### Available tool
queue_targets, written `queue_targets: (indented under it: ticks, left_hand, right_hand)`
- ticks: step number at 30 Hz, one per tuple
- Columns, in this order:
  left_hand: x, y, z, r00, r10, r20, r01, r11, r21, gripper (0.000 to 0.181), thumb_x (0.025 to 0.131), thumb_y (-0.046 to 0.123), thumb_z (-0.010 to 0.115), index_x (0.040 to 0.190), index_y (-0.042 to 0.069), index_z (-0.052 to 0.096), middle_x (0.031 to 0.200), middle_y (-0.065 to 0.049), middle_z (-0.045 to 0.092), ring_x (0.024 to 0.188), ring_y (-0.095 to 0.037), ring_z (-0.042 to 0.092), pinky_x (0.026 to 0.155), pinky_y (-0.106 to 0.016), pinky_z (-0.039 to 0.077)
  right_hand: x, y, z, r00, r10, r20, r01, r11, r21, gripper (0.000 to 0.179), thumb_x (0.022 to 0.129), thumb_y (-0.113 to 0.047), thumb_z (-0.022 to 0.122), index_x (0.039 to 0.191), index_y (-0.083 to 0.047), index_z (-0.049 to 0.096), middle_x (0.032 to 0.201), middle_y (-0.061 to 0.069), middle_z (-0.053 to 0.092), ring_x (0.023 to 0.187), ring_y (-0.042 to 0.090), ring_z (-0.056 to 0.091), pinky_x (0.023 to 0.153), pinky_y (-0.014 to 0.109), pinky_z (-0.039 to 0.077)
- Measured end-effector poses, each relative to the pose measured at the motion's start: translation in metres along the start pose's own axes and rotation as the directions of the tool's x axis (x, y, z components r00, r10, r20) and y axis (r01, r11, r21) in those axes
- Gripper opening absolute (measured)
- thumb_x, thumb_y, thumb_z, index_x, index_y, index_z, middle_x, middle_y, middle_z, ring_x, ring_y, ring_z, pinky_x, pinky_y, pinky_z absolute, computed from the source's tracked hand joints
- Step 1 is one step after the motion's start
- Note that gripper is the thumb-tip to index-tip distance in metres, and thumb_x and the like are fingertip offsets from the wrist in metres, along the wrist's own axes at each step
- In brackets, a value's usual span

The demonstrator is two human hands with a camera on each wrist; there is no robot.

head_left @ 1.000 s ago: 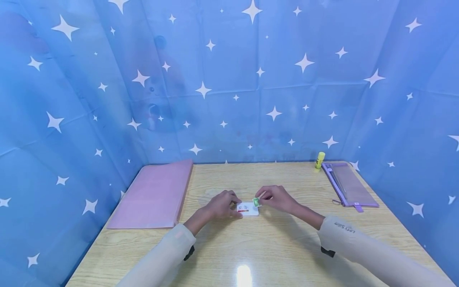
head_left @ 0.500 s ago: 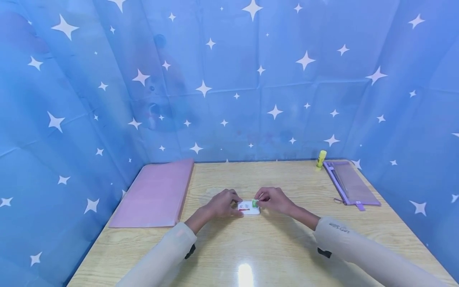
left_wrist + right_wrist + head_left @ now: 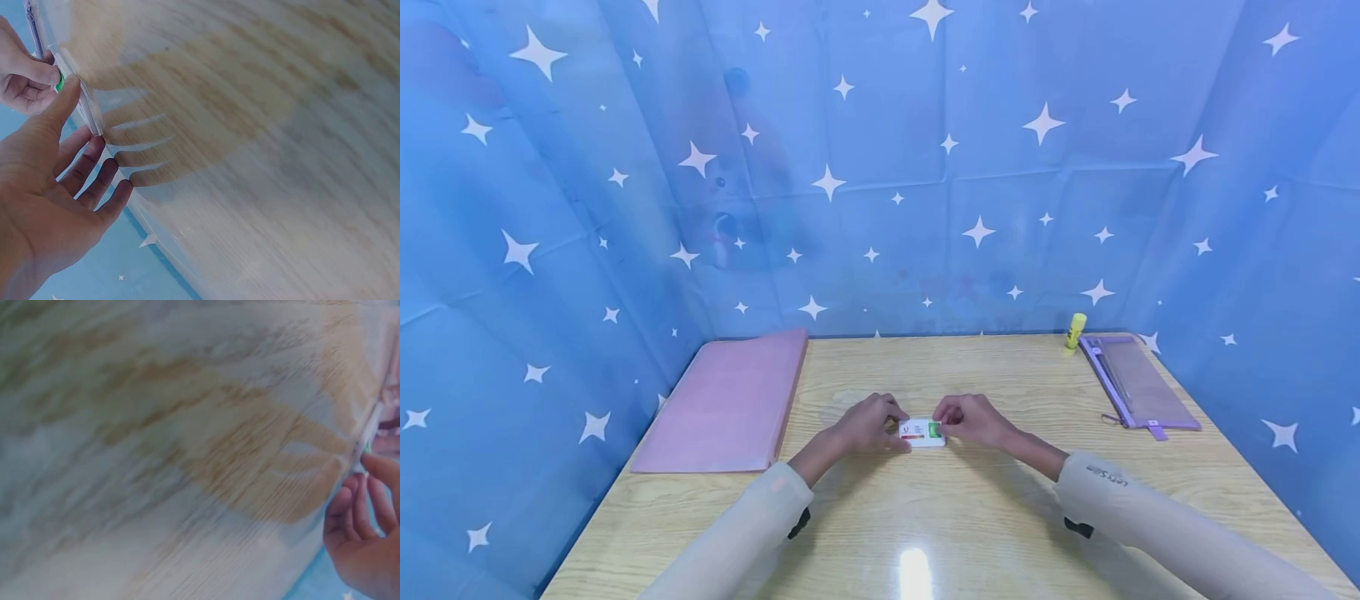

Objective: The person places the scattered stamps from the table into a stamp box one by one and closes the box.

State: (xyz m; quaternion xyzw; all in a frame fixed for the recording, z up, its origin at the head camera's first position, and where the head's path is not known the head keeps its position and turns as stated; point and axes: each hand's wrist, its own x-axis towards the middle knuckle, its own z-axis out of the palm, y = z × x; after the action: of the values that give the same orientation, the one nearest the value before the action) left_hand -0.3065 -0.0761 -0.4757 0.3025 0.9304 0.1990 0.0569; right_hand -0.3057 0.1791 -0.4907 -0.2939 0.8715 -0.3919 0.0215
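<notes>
A small white card-like rectangle point(image 3: 917, 432), printed with a dark "U" and a red strip, lies on the table in the middle of the head view. My left hand point(image 3: 871, 423) grips its left end, thumb at the near edge and fingers at the far one. From the side, in the left wrist view, the white rectangle point(image 3: 92, 115) looks thin and slightly layered. On its right end sits a green square sticker point(image 3: 934, 429) with a pale border. The thumb and fingertips of my right hand point(image 3: 976, 421) pinch at this sticker and partly cover it.
A pink folder point(image 3: 722, 404) lies at the table's left. At the back right stand a yellow glue stick point(image 3: 1076, 331) and a purple zip pouch point(image 3: 1142, 383) with slim items inside. Behind the wooden table point(image 3: 880, 517) hangs a blue star-patterned curtain point(image 3: 880, 167).
The green sticker, tilted above the white rectangle's corner a second ago, now lies straight against its right end. My right hand came slightly inward with it; my left hand keeps its hold.
</notes>
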Motion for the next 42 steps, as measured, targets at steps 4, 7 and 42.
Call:
queue_targets:
  ticks: [4, 7, 42]
  left_hand:
    - [0.0006, -0.0001, 0.0, 1.0, 0.002, -0.003, -0.002, 1.0, 0.002, 0.054, 0.086, 0.037, 0.087, 0.129, 0.008, 0.073, 0.117, -0.001, 0.068, 0.097, -0.013, 0.058, 0.083, -0.025, 0.049]
    - [0.0007, -0.0007, 0.0008, 1.0, 0.007, -0.003, -0.007, 1.0, 0.003, 0.054, 0.085, 0.037, 0.088, 0.129, 0.008, 0.073, 0.116, -0.001, 0.068, 0.097, -0.013, 0.059, 0.083, -0.025, 0.049]
    - [-0.0014, 0.0013, 0.0017, 1.0, -0.02, -0.002, 0.02, 1.0, -0.004, 0.053, 0.086, 0.037, 0.087, 0.129, 0.009, 0.074, 0.116, 0.001, 0.067, 0.098, -0.012, 0.058, 0.085, -0.026, 0.05]
  right_hand:
    - [-0.0001, 0.0017, 0.0003, 1.0, -0.002, 0.004, 0.002, 1.0, 0.0, 0.009, 0.089, 0.003, 0.076, 0.097, -0.001, 0.072, 0.08, 0.001, 0.071, 0.066, 0.008, 0.062, 0.056, 0.019, 0.045]
    - [-0.0002, 0.0024, 0.0004, 1.0, -0.008, 0.004, 0.008, 1.0, -0.007, 0.009, 0.089, 0.002, 0.076, 0.097, -0.001, 0.073, 0.081, 0.001, 0.071, 0.067, 0.006, 0.062, 0.057, 0.02, 0.046]
    - [-0.0044, 0.0037, 0.0002, 0.998, -0.056, 0.014, 0.057, 0.998, -0.035, 0.003, 0.094, -0.004, 0.076, 0.096, -0.004, 0.078, 0.09, 0.002, 0.075, 0.073, 0.005, 0.065, 0.062, 0.02, 0.049]
